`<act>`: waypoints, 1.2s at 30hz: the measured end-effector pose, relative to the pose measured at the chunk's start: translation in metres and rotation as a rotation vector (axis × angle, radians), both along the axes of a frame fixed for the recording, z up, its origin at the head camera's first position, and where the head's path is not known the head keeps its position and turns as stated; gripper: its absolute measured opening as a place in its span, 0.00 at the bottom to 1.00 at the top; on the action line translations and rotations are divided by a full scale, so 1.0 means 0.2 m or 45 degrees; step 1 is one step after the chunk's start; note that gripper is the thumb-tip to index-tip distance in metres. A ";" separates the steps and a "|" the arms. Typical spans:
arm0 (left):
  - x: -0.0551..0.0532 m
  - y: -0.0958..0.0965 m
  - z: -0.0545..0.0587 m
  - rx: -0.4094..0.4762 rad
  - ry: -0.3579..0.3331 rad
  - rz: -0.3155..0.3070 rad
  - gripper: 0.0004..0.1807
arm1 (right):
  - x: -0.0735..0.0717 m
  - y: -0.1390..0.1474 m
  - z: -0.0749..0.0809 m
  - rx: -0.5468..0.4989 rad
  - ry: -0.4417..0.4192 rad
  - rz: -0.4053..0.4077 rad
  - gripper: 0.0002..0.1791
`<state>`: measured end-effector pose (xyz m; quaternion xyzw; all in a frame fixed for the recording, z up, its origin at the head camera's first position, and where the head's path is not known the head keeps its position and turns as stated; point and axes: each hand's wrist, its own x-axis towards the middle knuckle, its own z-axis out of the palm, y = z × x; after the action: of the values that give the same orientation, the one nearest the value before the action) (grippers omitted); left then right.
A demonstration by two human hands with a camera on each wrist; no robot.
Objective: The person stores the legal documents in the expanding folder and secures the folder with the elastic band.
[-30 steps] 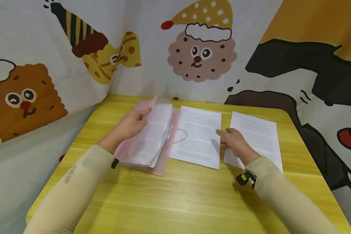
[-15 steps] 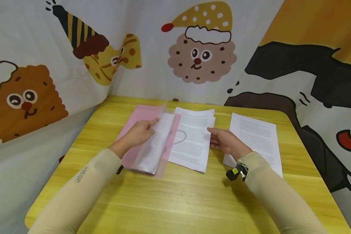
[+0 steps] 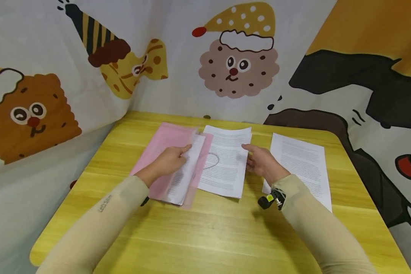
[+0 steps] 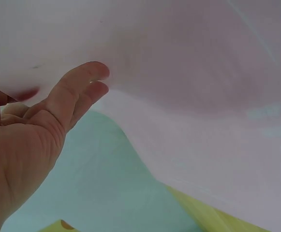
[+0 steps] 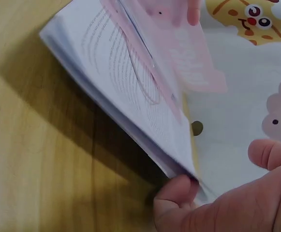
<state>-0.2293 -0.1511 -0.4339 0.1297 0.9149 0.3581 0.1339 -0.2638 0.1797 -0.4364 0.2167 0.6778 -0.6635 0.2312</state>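
A translucent pink folder (image 3: 161, 139) with white sheets inside lies at the left of the table. My left hand (image 3: 169, 161) holds its cover near the right side, thumb on top; in the left wrist view, fingers (image 4: 80, 89) stretch out beneath the pale pink plastic. Right of the folder is a thick stack of printed paper (image 3: 229, 142), partly under the folder's edge. With my right hand (image 3: 262, 163) I grip the stack's right edge. The right wrist view shows curled fingers at the corner of the stack (image 5: 111, 87), with that edge raised over its shadow.
A second printed stack (image 3: 301, 163) lies to the right, partly behind my right forearm. A thin cord loop (image 3: 218, 158) from the folder crosses the middle stack. The yellow wooden table (image 3: 205, 232) meets a cartoon-printed curtain (image 3: 181, 99) at its back and sides.
My right hand has taken hold of the middle stack, shifting it left and raising its right edge. My left hand has moved right and nearer, laying the folder's cover lower over the sheets.
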 end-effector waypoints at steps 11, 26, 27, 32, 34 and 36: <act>0.00 -0.03 0.10 -0.004 0.024 0.008 0.34 | 0.07 -0.04 -0.11 0.232 0.394 0.167 0.62; -0.02 -0.26 0.42 0.246 -0.038 0.106 0.31 | 0.18 0.32 0.03 0.882 0.683 0.530 0.23; -0.02 -0.26 0.42 0.261 -0.040 0.100 0.31 | 0.20 0.37 0.06 0.884 0.683 0.506 0.24; -0.02 -0.24 0.40 0.306 -0.043 0.062 0.31 | 0.29 0.54 0.19 0.861 0.657 0.277 0.25; -0.02 -0.23 0.39 0.305 -0.041 0.061 0.31 | 0.32 0.57 0.21 0.821 0.656 0.143 0.26; -0.02 -0.22 0.38 0.307 -0.043 0.063 0.31 | 0.33 0.57 0.22 0.770 0.665 0.013 0.26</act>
<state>-0.2338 -0.1943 -0.3577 0.1162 0.8657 0.4709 0.1238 -0.1987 0.2944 -0.3919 0.0955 0.8797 -0.4655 -0.0200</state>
